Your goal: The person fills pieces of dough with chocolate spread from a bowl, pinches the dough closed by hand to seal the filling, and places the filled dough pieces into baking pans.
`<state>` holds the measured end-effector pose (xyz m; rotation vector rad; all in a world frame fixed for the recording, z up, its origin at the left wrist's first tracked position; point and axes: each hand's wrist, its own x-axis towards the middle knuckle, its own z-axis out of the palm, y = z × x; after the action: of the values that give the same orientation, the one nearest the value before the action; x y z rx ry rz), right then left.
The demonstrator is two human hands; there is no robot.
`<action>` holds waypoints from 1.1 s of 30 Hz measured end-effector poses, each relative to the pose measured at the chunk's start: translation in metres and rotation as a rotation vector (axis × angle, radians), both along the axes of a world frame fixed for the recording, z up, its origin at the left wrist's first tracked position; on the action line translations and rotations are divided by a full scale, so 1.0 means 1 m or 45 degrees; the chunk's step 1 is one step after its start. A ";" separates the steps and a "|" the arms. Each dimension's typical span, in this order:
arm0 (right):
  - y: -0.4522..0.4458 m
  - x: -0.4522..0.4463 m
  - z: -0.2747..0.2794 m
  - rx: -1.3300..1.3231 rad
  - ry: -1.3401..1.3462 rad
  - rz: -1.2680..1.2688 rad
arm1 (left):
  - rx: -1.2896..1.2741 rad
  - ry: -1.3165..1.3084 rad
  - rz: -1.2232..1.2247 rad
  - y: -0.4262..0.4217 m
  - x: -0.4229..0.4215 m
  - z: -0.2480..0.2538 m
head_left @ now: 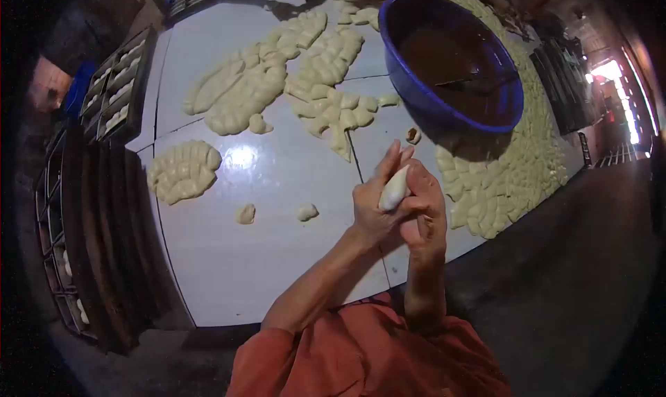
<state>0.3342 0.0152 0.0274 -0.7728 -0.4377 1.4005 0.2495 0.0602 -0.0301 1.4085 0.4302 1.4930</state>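
A small, smooth piece of pale dough [394, 190] is pressed between my two hands over the table's near right part. My left hand [370, 208] wraps it from the left. From the right, the fingers of my right hand [428, 201] close over it; parts of the dough are hidden in the palms. Just beyond my hands lies a small brown-filled dough bit [413, 135]. Two small dough lumps, one on the left [245, 214] and one nearer my hands [307, 212], sit on the white table [229, 272].
A large blue basin [444, 106] with brown contents and a dark utensil stands at the back right. Around it spreads a broad layer of flattened dough [496, 189]. More dough sheets [243, 85] lie at the back left. Racked trays [118, 88] line the left side.
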 end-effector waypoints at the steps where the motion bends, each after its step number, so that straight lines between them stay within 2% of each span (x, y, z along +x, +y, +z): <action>1: 0.006 0.000 0.012 -0.072 -0.097 -0.107 | -0.150 -0.012 -0.065 -0.003 0.005 0.000; 2: 0.013 0.009 0.019 -0.064 -0.116 -0.121 | -0.142 -0.031 -0.079 -0.005 0.007 0.000; 4: 0.036 0.034 0.031 0.023 -0.249 -0.258 | -0.511 0.038 -0.292 -0.006 0.001 0.001; 5: 0.051 0.059 0.032 0.126 -0.411 -0.309 | -0.682 0.031 -0.377 -0.008 -0.006 -0.001; 6: 0.067 0.089 0.033 0.228 -0.571 -0.359 | -0.672 0.026 -0.384 -0.006 -0.017 -0.003; 8: 0.102 0.131 0.050 -0.028 -0.914 -0.397 | -0.757 0.327 -0.333 0.003 -0.039 -0.003; 9: 0.119 0.153 0.050 -0.019 -0.918 -0.393 | -0.846 0.369 -0.256 0.007 -0.047 0.003; 11: 0.150 0.196 0.025 -0.281 -1.393 0.051 | -0.942 0.341 -0.137 0.013 -0.060 0.013; 12: 0.166 0.216 0.003 -0.275 -1.392 0.051 | -0.938 0.341 -0.133 0.014 -0.066 0.010; 14: 0.192 0.241 -0.037 -0.360 -2.240 0.614 | -0.900 0.367 -0.103 0.015 -0.075 -0.001; 16: 0.189 0.227 -0.034 -0.481 -2.204 0.719 | -0.955 0.394 -0.072 0.009 -0.081 0.007; 18: 0.193 0.225 -0.029 -0.484 -2.270 0.832 | -0.819 0.607 -0.111 0.005 -0.089 0.006; 19: 0.194 0.228 -0.023 -0.461 -2.123 0.779 | -0.686 0.675 -0.094 0.003 -0.092 0.002; 20: 0.192 0.227 -0.021 -0.458 -2.123 0.789 | -0.692 0.673 -0.088 0.002 -0.093 0.003; 22: 0.182 0.223 -0.015 -0.253 -1.800 0.515 | -1.027 0.415 -0.111 0.005 -0.088 0.008; 23: 0.167 0.195 0.012 -0.220 -1.472 0.351 | -1.029 0.400 -0.113 0.007 -0.086 0.005; 24: 0.159 0.181 0.024 -0.217 -1.477 0.361 | -1.032 0.392 -0.106 0.009 -0.081 0.002; 26: 0.147 0.158 0.036 -0.123 -0.881 -0.016 | -0.956 0.305 -0.167 0.016 -0.067 0.000; 27: 0.141 0.137 0.037 0.010 -0.700 -0.102 | -1.006 0.305 -0.236 0.022 -0.063 0.010; 28: 0.134 0.119 0.036 0.012 -0.694 -0.082 | -0.913 0.321 -0.297 0.029 -0.059 0.012; 30: 0.120 0.080 0.030 -0.010 -0.458 0.031 | -1.053 0.090 -0.393 0.038 -0.048 0.019; 31: 0.113 0.057 0.021 -0.025 -0.369 -0.012 | -1.065 0.083 -0.356 0.040 -0.046 0.024; 32: 0.107 0.036 0.011 -0.046 -0.278 -0.053 | -1.173 -0.110 -0.385 0.041 -0.045 0.029; 33: 0.102 0.022 0.000 -0.041 -0.216 0.044 | -1.272 -0.307 -0.414 0.042 -0.050 0.031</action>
<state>0.3562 0.1169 0.0270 -0.9185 -0.5632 1.3823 0.1996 0.1022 0.0012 0.4665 0.6357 0.9247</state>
